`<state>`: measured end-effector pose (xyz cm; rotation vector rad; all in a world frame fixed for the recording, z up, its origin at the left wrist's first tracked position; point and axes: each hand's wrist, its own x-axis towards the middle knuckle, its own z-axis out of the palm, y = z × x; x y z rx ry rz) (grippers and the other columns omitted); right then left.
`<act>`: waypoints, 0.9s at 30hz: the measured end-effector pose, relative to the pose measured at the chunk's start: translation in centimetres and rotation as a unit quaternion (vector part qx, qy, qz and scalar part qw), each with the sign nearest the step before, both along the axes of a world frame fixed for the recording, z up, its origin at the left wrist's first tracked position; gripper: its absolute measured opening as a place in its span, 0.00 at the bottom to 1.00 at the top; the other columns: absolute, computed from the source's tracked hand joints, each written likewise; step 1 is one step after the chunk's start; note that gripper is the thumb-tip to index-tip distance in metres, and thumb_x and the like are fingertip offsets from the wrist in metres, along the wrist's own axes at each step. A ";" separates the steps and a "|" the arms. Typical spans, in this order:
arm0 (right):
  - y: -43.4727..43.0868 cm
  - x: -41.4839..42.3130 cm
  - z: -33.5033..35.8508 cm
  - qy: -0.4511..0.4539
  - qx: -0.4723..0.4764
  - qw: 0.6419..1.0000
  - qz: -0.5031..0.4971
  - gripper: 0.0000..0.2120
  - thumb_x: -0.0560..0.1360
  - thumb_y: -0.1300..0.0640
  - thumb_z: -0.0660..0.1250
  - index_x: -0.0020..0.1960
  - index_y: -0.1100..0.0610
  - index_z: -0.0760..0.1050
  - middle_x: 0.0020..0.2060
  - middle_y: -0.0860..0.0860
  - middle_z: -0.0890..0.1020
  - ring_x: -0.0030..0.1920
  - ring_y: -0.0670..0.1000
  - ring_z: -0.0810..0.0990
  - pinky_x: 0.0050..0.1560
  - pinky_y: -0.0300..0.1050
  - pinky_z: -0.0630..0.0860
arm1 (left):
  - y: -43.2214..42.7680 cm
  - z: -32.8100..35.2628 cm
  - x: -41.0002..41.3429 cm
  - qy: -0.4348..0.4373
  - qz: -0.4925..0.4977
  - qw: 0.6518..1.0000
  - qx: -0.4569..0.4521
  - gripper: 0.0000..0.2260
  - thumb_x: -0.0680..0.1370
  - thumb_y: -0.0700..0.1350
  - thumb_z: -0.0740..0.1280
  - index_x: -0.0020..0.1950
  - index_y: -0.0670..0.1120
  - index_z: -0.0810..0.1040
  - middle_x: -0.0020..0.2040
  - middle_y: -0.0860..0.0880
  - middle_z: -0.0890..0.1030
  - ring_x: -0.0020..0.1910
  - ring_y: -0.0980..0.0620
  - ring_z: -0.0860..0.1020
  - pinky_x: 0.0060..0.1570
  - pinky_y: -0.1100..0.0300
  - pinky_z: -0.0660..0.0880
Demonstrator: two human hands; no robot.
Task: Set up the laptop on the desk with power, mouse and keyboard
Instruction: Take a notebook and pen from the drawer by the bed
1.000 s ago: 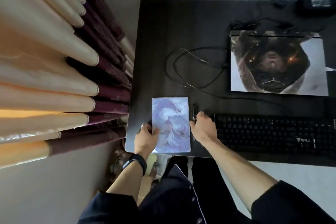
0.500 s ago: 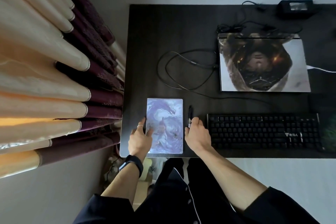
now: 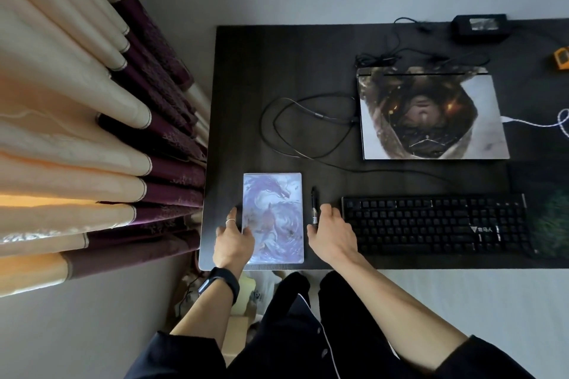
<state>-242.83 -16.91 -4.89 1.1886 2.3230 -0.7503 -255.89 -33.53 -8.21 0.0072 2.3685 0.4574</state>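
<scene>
Hardly anything has shifted: left hand [image 3: 234, 237] stays flat against the edge of the illustrated pad [image 3: 274, 218]; right hand [image 3: 332, 234] curls by the pen [image 3: 314, 203], grip unclear. Closed laptop [image 3: 431, 117], hooded-figure artwork on its lid, lies on the counter [image 3: 277, 71] behind the keyboard [image 3: 431, 221].

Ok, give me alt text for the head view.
A person's left hand rests on a dragon-print pad at the near left corner of a dark desk, right hand by a pen; keyboard and closed laptop lie to the right.
</scene>
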 end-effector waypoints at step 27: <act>24.7 33.8 0.0 -0.014 0.039 0.995 0.086 0.33 0.81 0.41 0.57 0.81 0.42 0.47 0.81 0.52 0.41 0.81 0.57 0.45 0.77 0.54 0.57 | 22.1 2.7 27.7 0.051 -0.223 0.973 -0.008 0.33 0.78 0.64 0.59 0.79 0.66 0.47 0.81 0.53 0.42 0.80 0.42 0.43 0.73 0.34 0.51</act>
